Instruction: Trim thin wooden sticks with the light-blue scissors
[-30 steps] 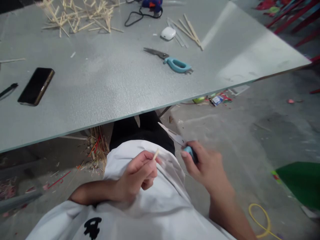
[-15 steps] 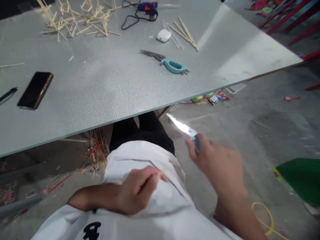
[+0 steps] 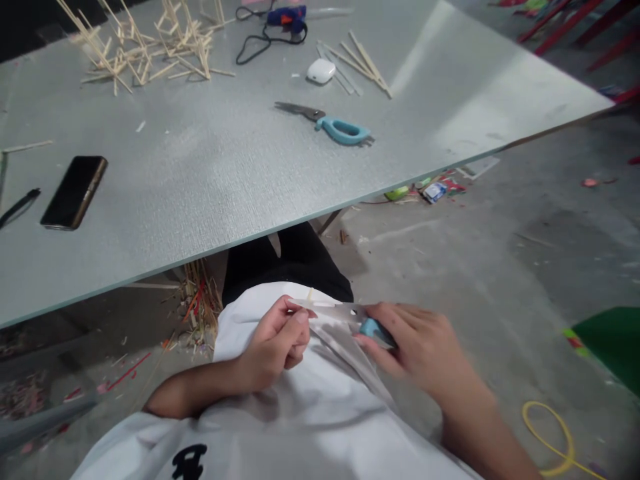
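Note:
My right hand [image 3: 425,340] grips the light-blue handle of a single scissor half [image 3: 337,311], whose flat metal blade has a round hole near the handle. The blade points left, and its tip reaches the fingertips of my left hand [image 3: 275,347]. That hand is closed in a pinch over my lap. A thin pale stick [image 3: 311,293] pokes up just behind the blade; most of it is hidden by the fingers and blade. On the table lies the other scissor half [image 3: 343,129], with a matching blue handle.
The grey table [image 3: 200,180] carries a phone [image 3: 75,193], a frame of thin sticks [image 3: 150,53], a blue glue gun [image 3: 287,16], a white case [image 3: 321,71] and loose sticks [image 3: 367,63]. Scraps [image 3: 200,300] litter the floor below. A yellow cord [image 3: 565,433] lies at right.
My right hand has swung left with the scissor half, bringing its blade from out over the floor to my left fingertips. My left hand has risen slightly, still pinched.

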